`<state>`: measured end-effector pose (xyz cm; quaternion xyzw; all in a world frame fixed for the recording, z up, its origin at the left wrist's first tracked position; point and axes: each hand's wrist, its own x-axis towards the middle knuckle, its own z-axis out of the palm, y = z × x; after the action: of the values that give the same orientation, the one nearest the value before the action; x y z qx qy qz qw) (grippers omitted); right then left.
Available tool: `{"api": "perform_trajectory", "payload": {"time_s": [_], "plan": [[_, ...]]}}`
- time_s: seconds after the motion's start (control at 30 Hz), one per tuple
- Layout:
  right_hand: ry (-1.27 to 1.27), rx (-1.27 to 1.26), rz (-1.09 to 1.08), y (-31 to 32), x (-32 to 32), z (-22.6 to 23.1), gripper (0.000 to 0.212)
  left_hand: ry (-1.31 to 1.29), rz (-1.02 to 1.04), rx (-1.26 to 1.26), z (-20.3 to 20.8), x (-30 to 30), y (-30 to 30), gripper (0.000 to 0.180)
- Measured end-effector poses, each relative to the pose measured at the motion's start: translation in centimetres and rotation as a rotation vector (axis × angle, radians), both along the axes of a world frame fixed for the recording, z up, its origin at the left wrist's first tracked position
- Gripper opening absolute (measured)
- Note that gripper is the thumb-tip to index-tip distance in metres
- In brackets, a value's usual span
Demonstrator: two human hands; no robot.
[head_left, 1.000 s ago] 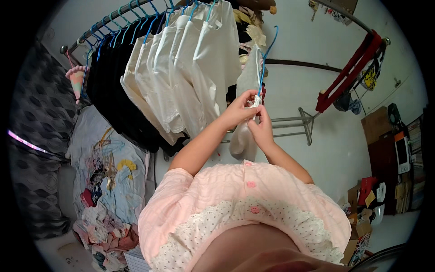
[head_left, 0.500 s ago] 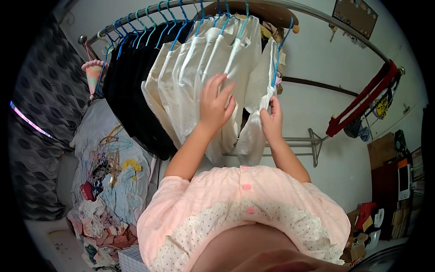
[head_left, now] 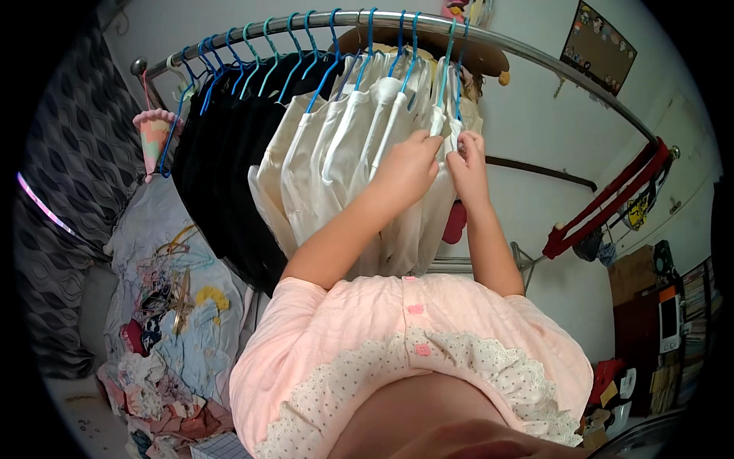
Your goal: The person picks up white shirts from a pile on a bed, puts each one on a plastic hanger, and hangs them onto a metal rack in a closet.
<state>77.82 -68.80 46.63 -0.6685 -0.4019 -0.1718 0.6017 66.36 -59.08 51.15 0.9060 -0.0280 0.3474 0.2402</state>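
Observation:
White shirts (head_left: 306, 172) hang side by side on blue and teal hangers from a curved metal rail (head_left: 527, 47). My left hand (head_left: 407, 170) is closed on the edge of a white shirt (head_left: 436, 122) below a teal hanger (head_left: 446, 65); its fingertips are partly hidden by the cloth. Just beside it, my right hand (head_left: 469, 162) pinches the upper edge of the rightmost white shirt (head_left: 454, 131), which hangs from a blue hanger (head_left: 459, 86). The two hands are close together, knuckles up, at the right end of the white row.
Black garments (head_left: 229, 153) fill the rail's left part. A bed (head_left: 153, 210) at left carries loose hangers (head_left: 180, 279) and heaped clothes (head_left: 183, 336). A dark red garment (head_left: 612, 200) hangs at the rail's right end. Shelves with books (head_left: 673, 363) stand at lower right.
The rightmost shirt's hanger has moved left along the rail, up beside the others. My left hand has gone from spread fingers to a closed hold, further right; my right hand is slightly higher.

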Motion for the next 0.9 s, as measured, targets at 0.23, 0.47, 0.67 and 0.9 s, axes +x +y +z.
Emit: {"api": "perform_trajectory", "payload": {"time_s": [0.23, 0.47, 0.67, 0.9], "plan": [[0.202, 0.045, 0.262, 1.4, -0.6, 0.1, 0.027, -0.122, 0.085, -0.061, -0.2, 0.8, -0.7, 0.036], [0.234, 0.043, 0.358, 2.4, -1.6, 0.4, 0.029, -0.049, 0.256, 0.012, 0.6, -0.5, -0.4, 0.035], [0.143, -0.006, 0.277, 2.2, -2.5, 1.0, 0.029, -0.171, 0.37, 0.323, 0.4, -1.3, -0.1, 0.028], [0.05, -0.071, 0.167, 1.9, -0.3, -1.3, 0.034, -0.235, 0.364, 0.38, -1.2, -1.2, -0.4, 0.035]]}}
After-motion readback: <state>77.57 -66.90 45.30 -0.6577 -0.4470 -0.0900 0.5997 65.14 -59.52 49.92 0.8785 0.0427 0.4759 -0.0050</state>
